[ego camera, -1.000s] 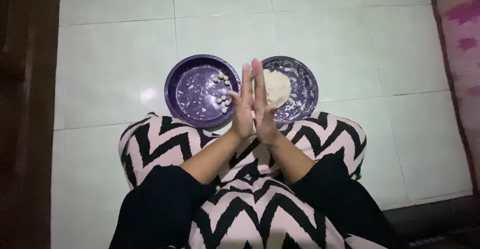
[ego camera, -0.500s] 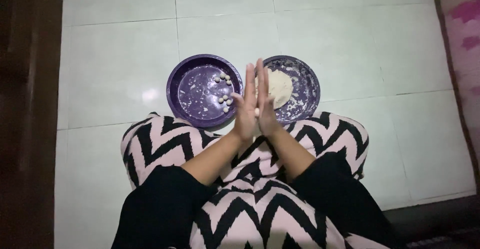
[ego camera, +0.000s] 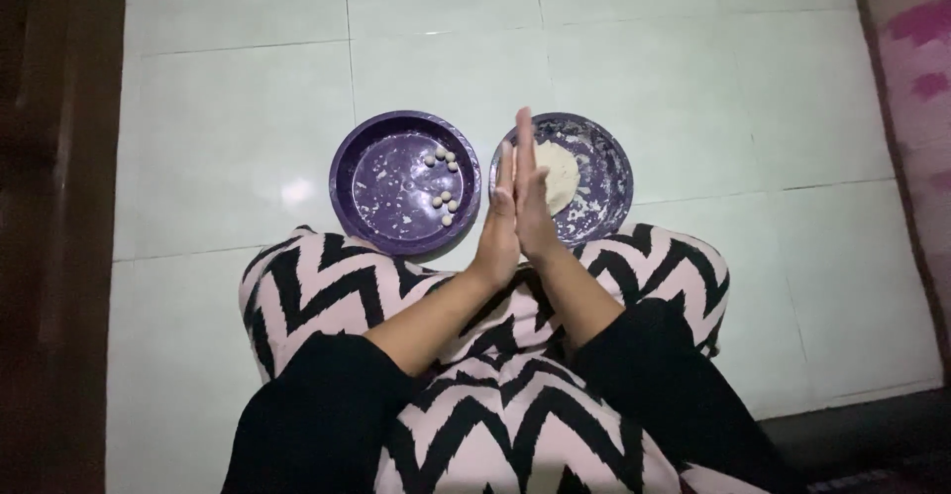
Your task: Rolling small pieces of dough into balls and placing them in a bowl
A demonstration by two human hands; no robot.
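Observation:
My left hand (ego camera: pixel 498 221) and my right hand (ego camera: pixel 533 207) are pressed flat together, palm to palm, fingers pointing away from me above my lap. A small piece of dough lies between the palms and is hidden now. Just beyond the fingertips, two purple plates sit side by side on the floor. The left plate (ego camera: pixel 342 192) holds several small pale dough balls (ego camera: pixel 443 182) near its right side. The right plate (ego camera: pixel 619 177) holds a flat lump of pale dough (ego camera: pixel 562 175), partly covered by my right hand.
I sit on a white tiled floor (ego camera: pixel 218 108) with a black and pink zigzag cloth (ego camera: pixel 495 405) over my knees. Dark wooden furniture (ego camera: pixel 50 226) runs along the left edge. A pink patterned mat (ego camera: pixel 916 78) lies at the right.
My right hand has slid forward along the left hand, so its fingertips now reach further out. The pale bit of dough seen between the palms half a second ago is covered.

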